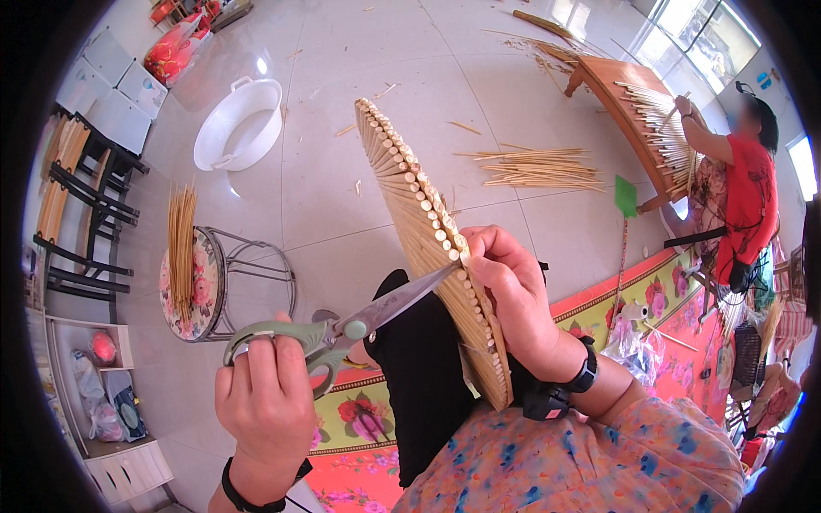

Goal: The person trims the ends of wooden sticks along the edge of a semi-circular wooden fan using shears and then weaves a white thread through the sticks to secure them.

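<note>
My left hand (pixel 267 398) is closed round the green handles of a pair of scissors (pixel 398 306). The blades look nearly closed, and their tip meets the edge of a flat mat of pale plant stalks (pixel 410 201). Along that edge runs a row of round, cut stalk ends. Right beside the blade tip, my right hand (pixel 517 286) pinches the mat's edge between thumb and fingers. The mat stands tilted over my dark-clothed leg (pixel 419 376), its lower end near my lap.
Loose stalks (pixel 547 167) lie on the tiled floor ahead. A flowered stool (pixel 190 278) at left bears a stalk bundle (pixel 181 248); beyond it sits a white basin (pixel 239 128). At right, another person (pixel 753 179) handles stalks at a wooden table (pixel 620 111).
</note>
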Demonstrator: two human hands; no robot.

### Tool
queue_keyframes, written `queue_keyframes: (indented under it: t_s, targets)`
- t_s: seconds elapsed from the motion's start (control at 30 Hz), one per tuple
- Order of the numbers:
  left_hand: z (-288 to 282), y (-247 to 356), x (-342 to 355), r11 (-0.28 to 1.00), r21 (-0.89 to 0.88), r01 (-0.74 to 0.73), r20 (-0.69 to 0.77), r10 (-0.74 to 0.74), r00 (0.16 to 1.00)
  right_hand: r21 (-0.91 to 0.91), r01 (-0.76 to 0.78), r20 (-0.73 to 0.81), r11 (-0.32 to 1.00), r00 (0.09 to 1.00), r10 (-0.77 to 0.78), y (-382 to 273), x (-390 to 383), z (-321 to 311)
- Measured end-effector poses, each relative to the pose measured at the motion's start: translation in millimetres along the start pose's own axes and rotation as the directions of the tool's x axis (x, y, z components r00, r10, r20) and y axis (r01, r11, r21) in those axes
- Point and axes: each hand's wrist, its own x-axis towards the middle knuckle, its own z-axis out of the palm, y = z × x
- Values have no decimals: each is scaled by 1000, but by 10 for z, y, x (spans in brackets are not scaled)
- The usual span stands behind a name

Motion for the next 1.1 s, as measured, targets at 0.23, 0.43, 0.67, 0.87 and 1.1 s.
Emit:
queue_keyframes:
  t_s: [0.23, 0.43, 0.67, 0.87, 1.1]
  targets:
    - [17, 25, 51, 1000, -2, -17, -19, 17, 1000, -24, 48, 20, 999, 999, -48, 26, -6, 4]
    - [121, -24, -89, 982, -185, 41, 4, -41, 999, -35, 64, 19, 997, 998, -64, -2, -29, -7]
    - [111, -37, -220, 919, -333, 212, 70, -200, 977, -7, 33, 18, 999, 999, -33, -4, -16, -2]
    - [150, 5, -235, 928, -318, 195, 145, -156, 977, -5, -14, -11, 1000, 1000, 14, -12, -30, 28]
    - [146, 31, -164, 977, -189, 101, 129, -77, 989, 5, 14, -12, 1000, 1000, -14, -26, -18, 34]
